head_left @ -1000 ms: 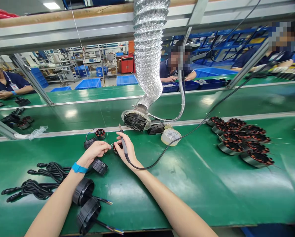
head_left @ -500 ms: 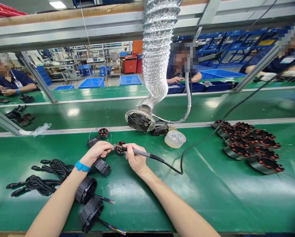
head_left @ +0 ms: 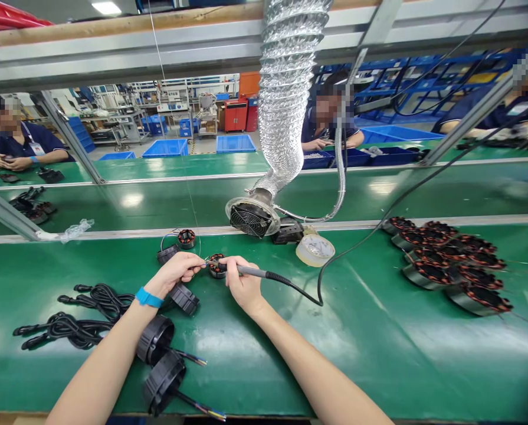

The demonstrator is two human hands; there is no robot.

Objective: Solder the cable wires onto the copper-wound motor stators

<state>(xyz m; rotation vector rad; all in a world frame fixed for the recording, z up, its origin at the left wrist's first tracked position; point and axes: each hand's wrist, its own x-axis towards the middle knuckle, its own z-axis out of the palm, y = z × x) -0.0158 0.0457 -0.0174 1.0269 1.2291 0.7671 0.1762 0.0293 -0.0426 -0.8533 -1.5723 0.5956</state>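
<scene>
Right hand [head_left: 245, 287] gripped slim grey soldering iron [head_left: 253, 272] over ring-shaped coil [head_left: 218, 274] on glossy green surface [head_left: 264, 360]; left hand [head_left: 177, 271] pinched thin wires [head_left: 206, 262] at coil's left.

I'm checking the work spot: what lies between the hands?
In the head view, a copper-wound ring lies between the left hand and right hand, the soldering iron extending over it.

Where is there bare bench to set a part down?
Widest: the green bench between the right forearm and the grouped stators. Smaller: between right forearm and left forearm, right of the wired black housings. Crowded: the left side, with coiled cables, and around left hand and right hand, with a stator and soldering iron.
</scene>
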